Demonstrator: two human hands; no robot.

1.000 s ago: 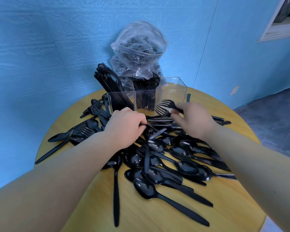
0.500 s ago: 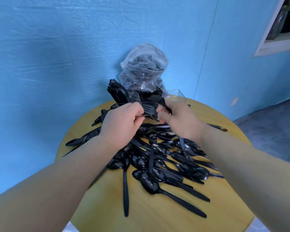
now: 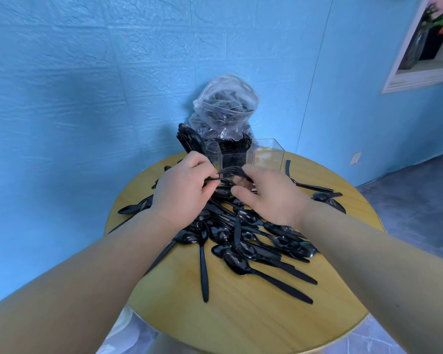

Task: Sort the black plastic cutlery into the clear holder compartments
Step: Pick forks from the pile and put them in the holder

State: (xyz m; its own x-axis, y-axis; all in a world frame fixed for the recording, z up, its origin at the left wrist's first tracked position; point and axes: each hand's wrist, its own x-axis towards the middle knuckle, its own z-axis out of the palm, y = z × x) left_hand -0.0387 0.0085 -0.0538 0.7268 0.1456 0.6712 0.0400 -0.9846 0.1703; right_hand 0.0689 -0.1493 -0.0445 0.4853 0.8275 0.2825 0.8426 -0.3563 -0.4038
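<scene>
A heap of black plastic spoons (image 3: 243, 241) covers the middle of the round wooden table (image 3: 253, 315). Behind it stands the clear holder (image 3: 266, 157): its left compartment is packed with black cutlery, the middle one has forks, the right one looks empty. My left hand (image 3: 182, 192) grips black cutlery handles just in front of the holder. My right hand (image 3: 269, 198) pinches a black fork (image 3: 230, 171), tines pointing left, between the two hands. What exactly the left hand holds is partly hidden by its fingers.
A clear plastic bag (image 3: 225, 108) full of black cutlery leans against the blue wall behind the holder. Loose pieces lie at the table's left edge (image 3: 133, 208) and right edge (image 3: 325, 198). Bare wood shows at the near side.
Both hands rose from the heap with cutlery and came together in front of the holder. The camera tilted up, so the table sits lower in view.
</scene>
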